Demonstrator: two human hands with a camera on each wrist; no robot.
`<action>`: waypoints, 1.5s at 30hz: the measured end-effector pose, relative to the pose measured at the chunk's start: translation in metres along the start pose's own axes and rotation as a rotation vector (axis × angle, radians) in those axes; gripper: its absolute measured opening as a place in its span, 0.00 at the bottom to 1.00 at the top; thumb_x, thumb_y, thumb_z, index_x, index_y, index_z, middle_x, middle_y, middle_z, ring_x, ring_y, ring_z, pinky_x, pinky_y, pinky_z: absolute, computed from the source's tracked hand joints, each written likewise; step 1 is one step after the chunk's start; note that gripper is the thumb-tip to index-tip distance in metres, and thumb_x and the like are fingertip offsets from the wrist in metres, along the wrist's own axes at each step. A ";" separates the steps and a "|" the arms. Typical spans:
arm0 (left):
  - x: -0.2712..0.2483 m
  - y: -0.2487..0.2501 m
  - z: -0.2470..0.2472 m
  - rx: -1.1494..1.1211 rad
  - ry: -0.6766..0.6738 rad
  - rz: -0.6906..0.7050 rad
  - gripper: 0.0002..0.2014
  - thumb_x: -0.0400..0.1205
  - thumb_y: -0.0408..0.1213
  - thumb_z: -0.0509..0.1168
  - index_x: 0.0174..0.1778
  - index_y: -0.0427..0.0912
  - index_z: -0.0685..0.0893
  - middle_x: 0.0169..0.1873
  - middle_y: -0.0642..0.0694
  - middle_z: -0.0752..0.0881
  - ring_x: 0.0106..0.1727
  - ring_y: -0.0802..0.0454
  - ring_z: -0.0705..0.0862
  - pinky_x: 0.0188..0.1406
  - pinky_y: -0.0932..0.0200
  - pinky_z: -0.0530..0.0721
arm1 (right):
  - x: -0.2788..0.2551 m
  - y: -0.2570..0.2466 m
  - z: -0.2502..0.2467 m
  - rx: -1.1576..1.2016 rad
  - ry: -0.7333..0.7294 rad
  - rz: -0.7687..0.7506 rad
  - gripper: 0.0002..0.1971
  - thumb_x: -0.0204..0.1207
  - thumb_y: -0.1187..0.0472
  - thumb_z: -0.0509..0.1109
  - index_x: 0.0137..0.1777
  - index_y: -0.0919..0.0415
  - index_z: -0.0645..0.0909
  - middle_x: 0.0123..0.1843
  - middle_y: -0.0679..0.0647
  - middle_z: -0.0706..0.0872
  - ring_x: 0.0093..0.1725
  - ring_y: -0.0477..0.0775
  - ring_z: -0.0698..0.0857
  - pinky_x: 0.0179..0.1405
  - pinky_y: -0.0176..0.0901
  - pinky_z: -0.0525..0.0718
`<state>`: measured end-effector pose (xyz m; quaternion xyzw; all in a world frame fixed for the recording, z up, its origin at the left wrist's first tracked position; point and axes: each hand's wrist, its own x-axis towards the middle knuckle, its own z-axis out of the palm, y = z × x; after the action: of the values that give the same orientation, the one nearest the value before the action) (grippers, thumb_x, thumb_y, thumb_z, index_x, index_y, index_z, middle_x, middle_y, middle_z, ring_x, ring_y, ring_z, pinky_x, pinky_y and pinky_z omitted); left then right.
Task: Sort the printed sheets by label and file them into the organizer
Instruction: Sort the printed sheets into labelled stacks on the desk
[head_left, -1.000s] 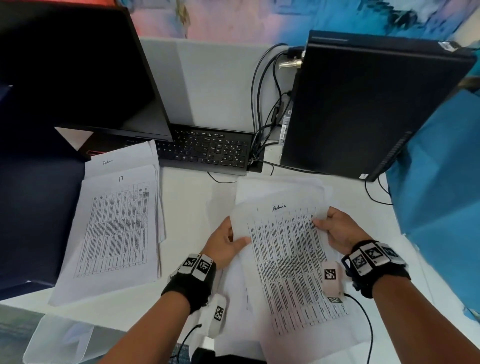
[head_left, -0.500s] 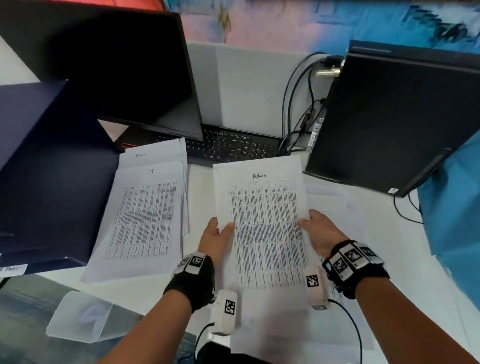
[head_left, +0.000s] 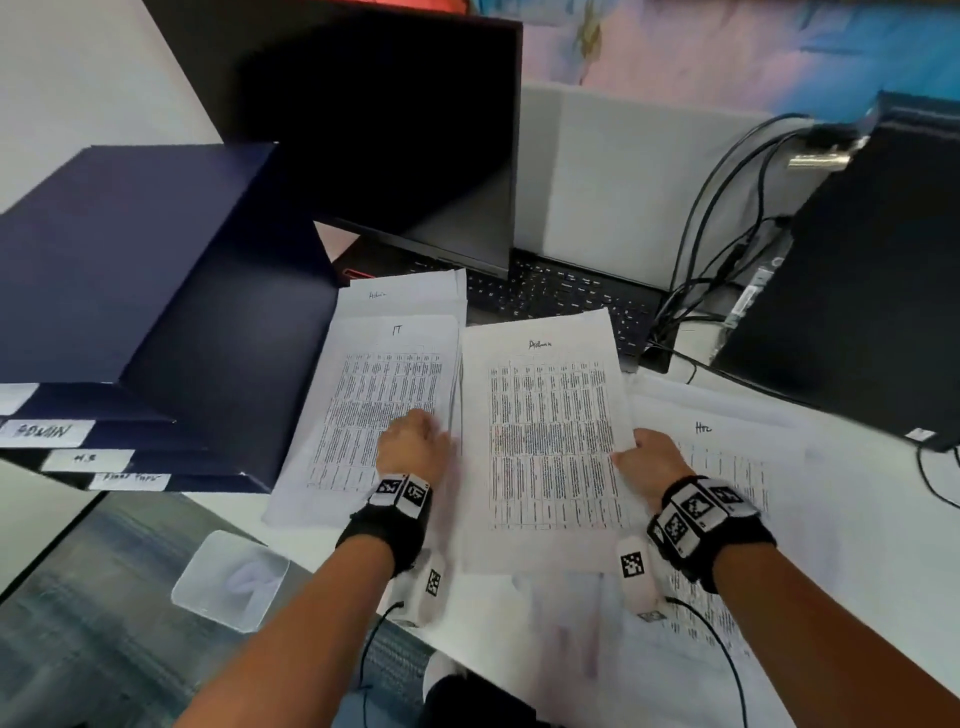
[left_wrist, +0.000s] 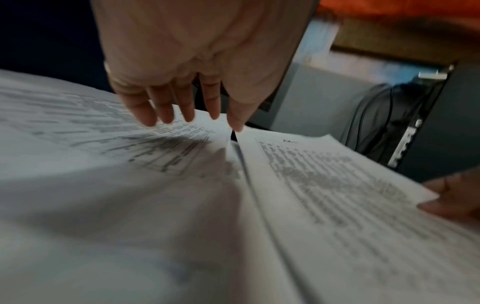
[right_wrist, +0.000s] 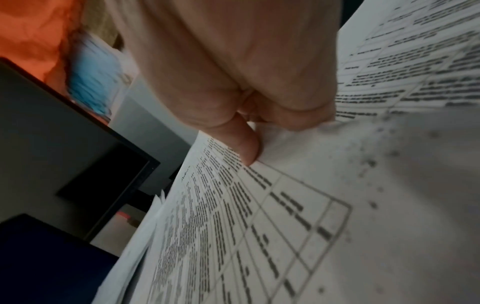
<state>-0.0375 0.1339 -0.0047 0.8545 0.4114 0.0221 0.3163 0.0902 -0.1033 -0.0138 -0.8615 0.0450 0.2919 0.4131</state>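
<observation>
The right hand pinches the right edge of the sheet marked Admin, thumb on top, holding it just beside the pile topped by the IT sheet on the bench; the left hand rests on that pile, its grip spread with straight fingers. An Admin page peeks out beneath the IT one. Dropped here, the sheet could land on the wrong label, or the one-edge pinch could let it sag and crumple short of the organizer.

Organizer label reads "ADMIN"; left sheet is headed "IT".
</observation>
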 end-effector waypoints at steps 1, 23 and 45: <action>0.003 -0.005 -0.001 0.100 -0.013 -0.034 0.17 0.78 0.47 0.66 0.60 0.44 0.78 0.60 0.41 0.79 0.64 0.40 0.77 0.60 0.48 0.77 | 0.004 0.001 0.002 -0.039 0.015 0.014 0.09 0.76 0.73 0.63 0.54 0.70 0.81 0.50 0.62 0.86 0.49 0.62 0.85 0.48 0.46 0.85; 0.047 0.011 0.019 0.698 -0.227 0.027 0.32 0.77 0.59 0.57 0.67 0.35 0.68 0.60 0.33 0.76 0.59 0.36 0.78 0.54 0.43 0.83 | 0.008 0.005 0.008 -0.245 0.009 0.112 0.22 0.77 0.66 0.66 0.70 0.70 0.73 0.66 0.70 0.80 0.65 0.70 0.80 0.63 0.55 0.80; 0.039 -0.023 -0.067 0.013 -0.159 0.021 0.26 0.79 0.26 0.57 0.75 0.46 0.72 0.66 0.39 0.81 0.62 0.41 0.82 0.58 0.58 0.78 | 0.030 -0.012 0.020 0.033 -0.070 0.095 0.18 0.76 0.75 0.66 0.66 0.75 0.76 0.65 0.74 0.81 0.65 0.74 0.80 0.64 0.60 0.80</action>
<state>-0.0473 0.2074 0.0276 0.8598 0.3763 -0.0450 0.3422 0.1092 -0.0763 -0.0314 -0.8407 0.0763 0.3402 0.4144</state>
